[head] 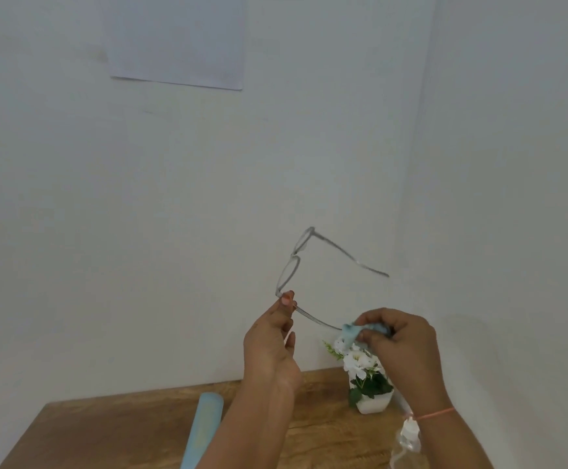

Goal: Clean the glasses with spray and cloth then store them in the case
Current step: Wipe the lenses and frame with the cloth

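Left hand (272, 343): raised above the table, thumb and fingertips pinching the thin grey metal-framed glasses (291, 270) at the hinge beside the lower lens.
Right hand (401, 343): level with the left and apart from it, fingers curled round a small light blue cleaning cloth (350, 331), which wraps the end of the nearer temple arm.
Glasses: held in the air before the pale wall, well above the table, temple arms unfolded, lenses stacked one above the other; the farther arm points right and is free.
Long light blue glasses case (204, 431): lies on the brown wooden table (123, 434), running from near its far edge towards the person, just left of the left forearm.
Clear plastic spray bottle (407, 441): stands near the table's right edge, under the right wrist.
White pot of white flowers (374, 404): by the far right corner.
Wrist: thin pink string bracelet (435, 414) on the right.
Wall: white paper sheet (177, 38) pinned high.
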